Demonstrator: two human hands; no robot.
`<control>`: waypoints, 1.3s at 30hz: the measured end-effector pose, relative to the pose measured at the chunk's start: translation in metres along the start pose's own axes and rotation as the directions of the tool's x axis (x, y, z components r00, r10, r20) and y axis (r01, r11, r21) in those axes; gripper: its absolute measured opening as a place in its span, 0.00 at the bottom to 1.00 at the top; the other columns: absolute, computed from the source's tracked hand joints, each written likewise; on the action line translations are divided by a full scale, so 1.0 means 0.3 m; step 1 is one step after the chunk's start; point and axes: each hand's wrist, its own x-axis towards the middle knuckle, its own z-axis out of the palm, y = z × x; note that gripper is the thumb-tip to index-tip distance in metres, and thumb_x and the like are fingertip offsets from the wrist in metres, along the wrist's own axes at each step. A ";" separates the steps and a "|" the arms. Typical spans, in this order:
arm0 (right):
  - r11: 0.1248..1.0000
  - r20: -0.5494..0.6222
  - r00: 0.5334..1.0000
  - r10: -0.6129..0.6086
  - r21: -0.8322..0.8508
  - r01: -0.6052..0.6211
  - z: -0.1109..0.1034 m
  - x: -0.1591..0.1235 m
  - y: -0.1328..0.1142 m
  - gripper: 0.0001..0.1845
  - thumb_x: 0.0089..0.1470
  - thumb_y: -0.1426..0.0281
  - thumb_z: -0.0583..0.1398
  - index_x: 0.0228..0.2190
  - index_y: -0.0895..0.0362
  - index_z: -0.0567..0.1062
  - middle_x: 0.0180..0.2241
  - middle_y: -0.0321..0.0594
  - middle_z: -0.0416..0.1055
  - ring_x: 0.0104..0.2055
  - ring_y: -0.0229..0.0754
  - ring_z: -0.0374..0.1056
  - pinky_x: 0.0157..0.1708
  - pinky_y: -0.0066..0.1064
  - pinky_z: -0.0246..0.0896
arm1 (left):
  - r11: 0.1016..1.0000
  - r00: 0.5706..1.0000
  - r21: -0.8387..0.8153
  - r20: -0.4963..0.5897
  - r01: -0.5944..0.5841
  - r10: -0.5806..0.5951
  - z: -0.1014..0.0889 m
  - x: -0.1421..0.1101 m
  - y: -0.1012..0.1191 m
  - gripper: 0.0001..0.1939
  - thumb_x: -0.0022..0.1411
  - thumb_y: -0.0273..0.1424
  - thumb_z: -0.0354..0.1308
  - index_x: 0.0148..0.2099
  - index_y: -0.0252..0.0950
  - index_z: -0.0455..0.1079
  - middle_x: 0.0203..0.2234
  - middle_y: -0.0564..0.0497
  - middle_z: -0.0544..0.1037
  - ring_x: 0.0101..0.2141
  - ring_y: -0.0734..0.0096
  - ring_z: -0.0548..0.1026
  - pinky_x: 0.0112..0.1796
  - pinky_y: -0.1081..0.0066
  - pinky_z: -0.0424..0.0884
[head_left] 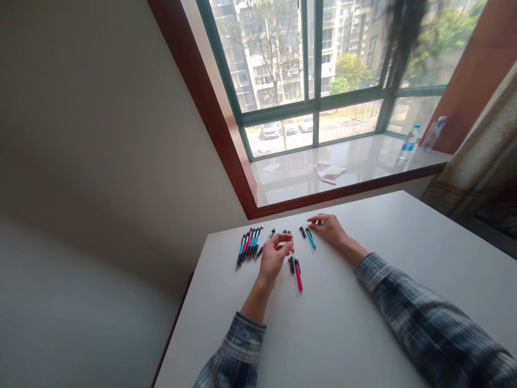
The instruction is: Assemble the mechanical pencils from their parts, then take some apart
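My left hand (276, 257) is raised over the table, thumb and forefinger bent together in a pinch; whatever is between the tips is too small to make out. Partly behind it lies a pink pen part (293, 248). Farther right, my right hand (328, 227) rests near the table's back edge with its fingertips drawn together, anything in them too tiny to name. Close to those fingertips are a teal pen barrel (311, 237) and a black pen grip (302, 232). Nearer to me lie a pink pen barrel (298, 276), another black grip (291, 264) and a thin refill (296, 285).
Several pens (248, 245) in teal, pink and black lie in a row at the left of the white table (339, 328). Behind it, the window sill (283, 186) holds a crumpled tissue (329, 172) and a bottle (409, 143). A wall (121, 188) stands left.
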 end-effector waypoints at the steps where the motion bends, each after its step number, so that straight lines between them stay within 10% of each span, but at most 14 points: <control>1: 1.000 -0.009 1.000 0.005 -0.005 -0.005 -0.003 -0.003 0.000 0.09 0.56 0.69 0.66 0.40 0.53 0.85 0.34 0.39 0.81 0.33 0.41 0.74 0.37 0.29 0.66 | 1.000 1.000 0.000 0.004 0.000 0.000 0.000 0.001 -0.003 0.13 0.54 0.34 0.66 0.42 0.35 0.78 0.40 0.47 0.81 0.33 0.72 0.76 0.37 0.72 0.73; 39: 0.993 0.077 0.996 -0.042 -0.107 0.050 -0.008 -0.020 -0.025 0.09 0.60 0.68 0.63 0.38 0.51 0.85 0.35 0.39 0.82 0.34 0.42 0.74 0.37 0.30 0.64 | 0.990 0.988 0.093 -0.103 -0.104 0.113 0.004 0.007 -0.014 0.15 0.52 0.25 0.53 0.39 0.36 0.78 0.35 0.49 0.81 0.30 0.72 0.74 0.34 0.71 0.71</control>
